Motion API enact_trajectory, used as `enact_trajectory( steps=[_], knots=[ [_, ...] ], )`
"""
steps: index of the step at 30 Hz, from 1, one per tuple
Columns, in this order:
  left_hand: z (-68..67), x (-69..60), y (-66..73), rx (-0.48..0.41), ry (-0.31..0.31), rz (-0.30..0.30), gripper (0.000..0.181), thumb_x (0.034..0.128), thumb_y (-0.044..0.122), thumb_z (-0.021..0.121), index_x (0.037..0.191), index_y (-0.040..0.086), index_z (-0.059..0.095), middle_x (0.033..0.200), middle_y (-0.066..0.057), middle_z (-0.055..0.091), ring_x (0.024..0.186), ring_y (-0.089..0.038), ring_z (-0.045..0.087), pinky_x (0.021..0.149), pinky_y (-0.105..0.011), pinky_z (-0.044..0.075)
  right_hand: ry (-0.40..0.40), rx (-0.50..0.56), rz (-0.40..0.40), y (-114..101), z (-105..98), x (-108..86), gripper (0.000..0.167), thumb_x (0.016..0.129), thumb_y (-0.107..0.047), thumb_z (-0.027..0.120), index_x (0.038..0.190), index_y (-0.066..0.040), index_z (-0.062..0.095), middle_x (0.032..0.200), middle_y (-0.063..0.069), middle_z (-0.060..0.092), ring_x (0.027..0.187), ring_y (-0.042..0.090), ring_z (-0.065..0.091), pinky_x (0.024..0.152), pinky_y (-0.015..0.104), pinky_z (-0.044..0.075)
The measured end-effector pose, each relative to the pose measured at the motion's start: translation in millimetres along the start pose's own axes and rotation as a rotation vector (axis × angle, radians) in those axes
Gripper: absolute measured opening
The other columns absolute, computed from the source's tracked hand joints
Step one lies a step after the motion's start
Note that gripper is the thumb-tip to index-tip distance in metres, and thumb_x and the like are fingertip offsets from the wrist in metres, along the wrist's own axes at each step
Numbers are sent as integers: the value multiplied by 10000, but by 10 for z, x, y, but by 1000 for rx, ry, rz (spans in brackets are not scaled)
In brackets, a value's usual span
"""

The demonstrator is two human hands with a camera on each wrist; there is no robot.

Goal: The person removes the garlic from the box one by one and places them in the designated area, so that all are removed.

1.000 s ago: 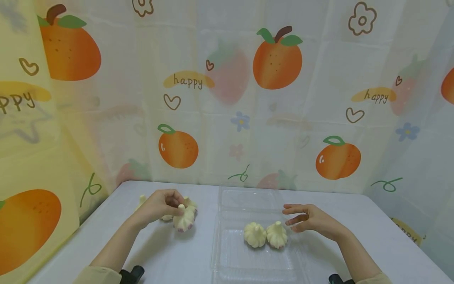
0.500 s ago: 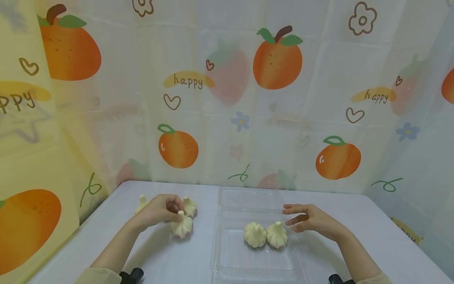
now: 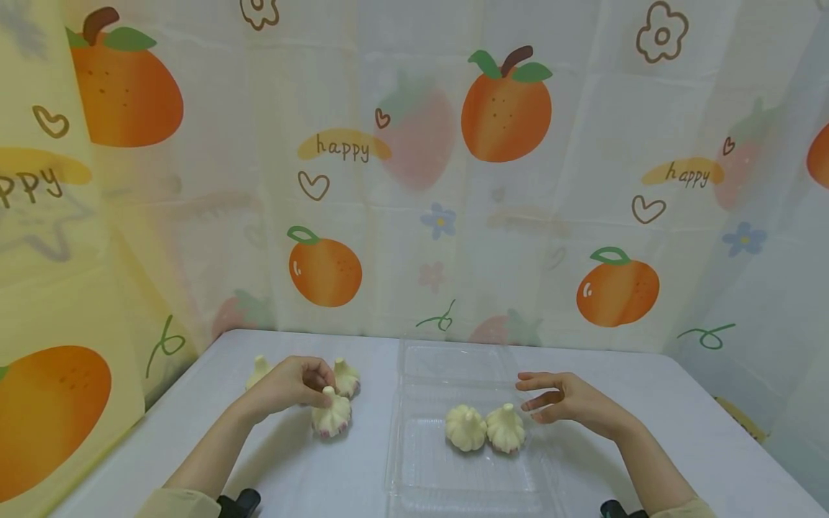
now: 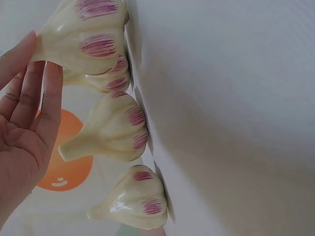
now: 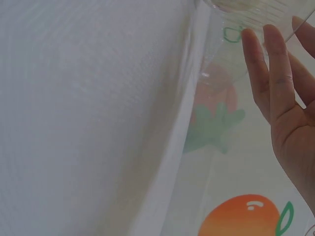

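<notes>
My left hand (image 3: 288, 383) pinches the stem of a pale garlic bulb (image 3: 332, 417) at the left of the table. In the left wrist view thumb and fingertips meet at that stem, and the bulb's base shows purple streaks. Behind and beside the hand are other bulbs, one at the back right (image 3: 346, 377) and one at the left (image 3: 257, 371); another is mostly hidden by the hand. Two bulbs (image 3: 465, 429) lie together in a clear plastic box (image 3: 414, 475). My right hand (image 3: 573, 404), fingers loosely spread, hovers by the box's right side; contact cannot be told.
The box's clear lid part (image 3: 456, 362) lies folded back behind it. A white cloth covers the table (image 3: 622, 467). Behind it hangs a curtain (image 3: 401, 216) printed with oranges. Black wrist straps (image 3: 239, 503) show at the bottom.
My left hand has come slightly down and toward me with the pinched garlic bulb, away from the bulb behind it. The right hand has stayed put.
</notes>
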State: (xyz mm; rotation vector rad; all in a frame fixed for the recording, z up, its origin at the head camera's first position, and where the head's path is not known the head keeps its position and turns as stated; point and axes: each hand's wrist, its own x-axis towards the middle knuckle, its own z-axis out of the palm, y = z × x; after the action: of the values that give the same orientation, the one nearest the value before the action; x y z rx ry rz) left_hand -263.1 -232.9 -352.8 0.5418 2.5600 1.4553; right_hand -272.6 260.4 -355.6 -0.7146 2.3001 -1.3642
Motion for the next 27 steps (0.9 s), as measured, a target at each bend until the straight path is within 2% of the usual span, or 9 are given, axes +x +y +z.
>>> enact_trajectory(
  steps=[6,13,16,27],
  knots=[
    [-13,-24,-5,2,-16,1,254,786,82,778,983,-17,651,891,-28,680,830,-126,637,717,-235,546,2,0,-4,-4,-2,-4,601,884,-126,670,1402,97,463,1599,308,214,1221,358,622,926,284,513],
    [-7,-39,-19,22,-35,34,256,806,116,775,995,-15,664,998,-166,703,905,-164,647,780,-209,545,0,5,-4,-9,-4,-6,600,883,-124,669,1401,99,463,1600,306,213,1217,345,626,928,284,513],
    [-3,-36,-17,26,-40,34,261,810,114,774,1000,-24,662,993,-169,701,921,-197,665,790,-207,559,1,4,-4,-12,-3,-6,601,882,-125,670,1400,100,463,1600,303,216,1216,344,626,936,295,504],
    [12,-30,0,30,-27,34,303,814,107,768,1032,-63,643,978,-148,699,897,-183,665,779,-194,563,-1,9,-2,-10,-1,-3,605,879,-119,673,1399,107,460,1599,309,211,1215,354,626,929,278,507]
  ],
)
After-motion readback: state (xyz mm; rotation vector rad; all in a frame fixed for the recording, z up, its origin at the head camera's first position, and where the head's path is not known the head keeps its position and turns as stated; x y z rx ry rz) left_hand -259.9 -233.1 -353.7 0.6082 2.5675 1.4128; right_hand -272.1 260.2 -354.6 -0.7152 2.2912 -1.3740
